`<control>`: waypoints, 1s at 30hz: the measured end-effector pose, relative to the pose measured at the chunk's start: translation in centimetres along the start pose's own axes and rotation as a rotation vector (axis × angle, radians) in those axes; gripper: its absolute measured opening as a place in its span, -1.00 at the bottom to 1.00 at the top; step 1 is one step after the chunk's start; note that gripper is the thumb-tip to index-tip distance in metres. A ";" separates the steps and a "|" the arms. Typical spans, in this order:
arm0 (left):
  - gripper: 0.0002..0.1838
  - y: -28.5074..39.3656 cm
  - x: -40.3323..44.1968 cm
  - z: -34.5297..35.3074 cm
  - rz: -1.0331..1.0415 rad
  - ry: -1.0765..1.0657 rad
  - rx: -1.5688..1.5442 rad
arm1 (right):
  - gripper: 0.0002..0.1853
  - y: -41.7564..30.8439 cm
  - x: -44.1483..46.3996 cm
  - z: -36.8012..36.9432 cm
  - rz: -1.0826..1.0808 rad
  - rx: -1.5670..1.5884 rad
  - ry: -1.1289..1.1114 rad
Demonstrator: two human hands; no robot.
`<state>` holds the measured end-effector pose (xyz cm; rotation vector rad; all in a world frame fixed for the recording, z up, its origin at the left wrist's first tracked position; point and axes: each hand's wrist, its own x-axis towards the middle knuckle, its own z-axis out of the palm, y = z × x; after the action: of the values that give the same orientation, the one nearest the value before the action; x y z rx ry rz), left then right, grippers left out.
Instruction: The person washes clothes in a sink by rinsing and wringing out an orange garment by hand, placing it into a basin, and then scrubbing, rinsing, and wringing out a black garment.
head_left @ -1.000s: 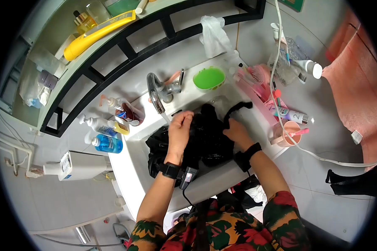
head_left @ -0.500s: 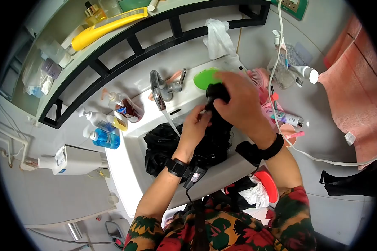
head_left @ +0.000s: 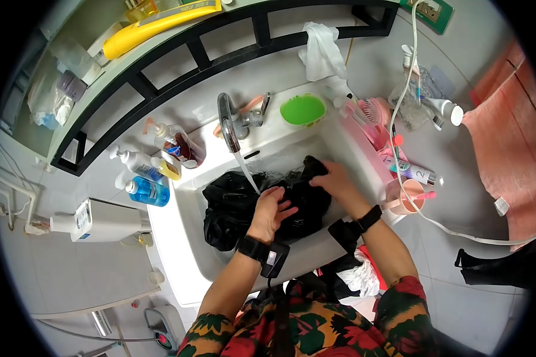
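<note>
While water runs from the faucet [head_left: 233, 128], the right hand [head_left: 333, 181] grips black cloth [head_left: 229, 205]. Left hand [head_left: 269, 214] is partly open, its hold unclear; the basin's drain is hidden.

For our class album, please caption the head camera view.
Two hands work wet black fabric beneath a running tap in a white sink.

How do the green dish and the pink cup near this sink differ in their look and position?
The green dish is wide and oval, while the pink cup is narrower and has a handle.
The dish sits on the sink's back rim; the cup is beside the sink's right side.
The cup has a pink stick poking out; the dish has none.
Both are open-topped.
</note>
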<state>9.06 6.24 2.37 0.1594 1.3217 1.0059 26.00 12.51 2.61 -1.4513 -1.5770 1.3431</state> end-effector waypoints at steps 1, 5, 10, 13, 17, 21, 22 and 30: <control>-0.54 0.6 -0.6 0.8 -0.083 0.042 -0.134 | -0.56 -2.6 -0.8 -0.3 -0.001 -0.003 0.002; -0.51 1.7 -1.0 1.9 -0.132 -0.557 -0.423 | -0.64 -11.8 -5.1 -1.1 -0.164 0.438 -0.140; -0.66 2.4 -1.2 2.3 -0.099 -0.270 -0.445 | -0.71 -13.1 -5.7 0.0 -0.153 1.007 0.024; -0.67 3.1 -3.3 0.9 -0.065 -0.314 -0.393 | -0.61 -7.0 -2.5 0.3 0.040 0.783 0.253; -0.66 2.2 -3.8 -0.1 -0.036 -0.521 -0.611 | -0.49 -0.2 -2.5 3.9 0.239 0.780 0.033; -0.66 1.0 -3.6 -2.1 -0.059 -0.541 -0.634 | -0.44 -0.2 -2.7 6.4 0.119 1.268 -0.427; -0.66 0.8 -3.2 -2.6 -0.003 -0.568 -0.585 | -0.46 -0.6 -2.5 6.5 0.115 1.331 -0.467; -0.68 2.4 0.9 -11.2 0.692 0.098 0.480 | -0.55 -0.6 0.0 5.9 0.000 0.167 -0.273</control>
<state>-1.75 3.46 -0.18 0.9950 1.6237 1.2531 20.41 10.93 1.36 -1.2077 -1.5847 1.6878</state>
